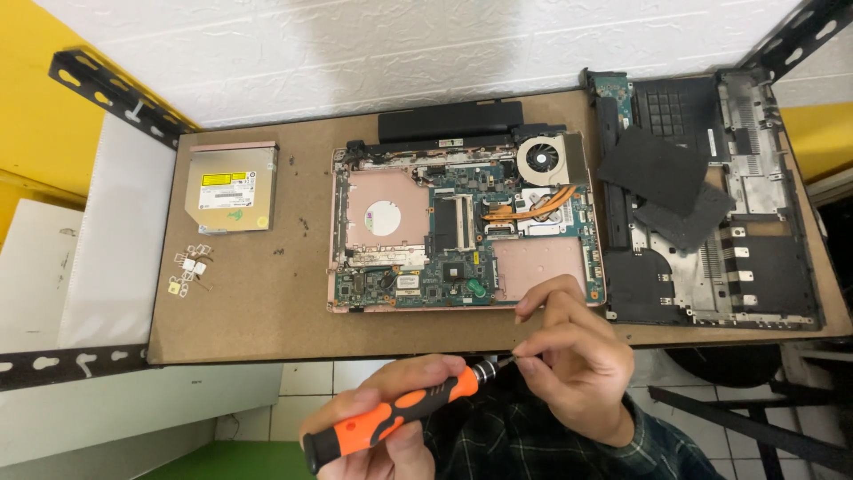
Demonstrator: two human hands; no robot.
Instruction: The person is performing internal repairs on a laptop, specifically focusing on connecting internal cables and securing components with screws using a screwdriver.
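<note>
Left hand [382,427] wrapped around the orange-and-black handle of a screwdriver [400,416], fingers closed on the grip, held below the near edge of the desk [249,311]. Right hand [573,364] at the screwdriver's metal tip, thumb and forefinger pinched on it; remaining fingers curled loosely. Both hands near the viewer, in front of a plaid sleeve [533,440].

On the desk, centre: opened laptop base [462,227] with bare motherboard, copper heat pipe and cooling fan [542,160] at far right corner. Black battery [450,120] just beyond its far edge. Left of the base, well apart: optical drive [233,188], with a cluster of small metal brackets [188,271] nearer. Loose screws scattered between. Right: dark bottom cover [711,204], inner side up, two black pads lying on it.
</note>
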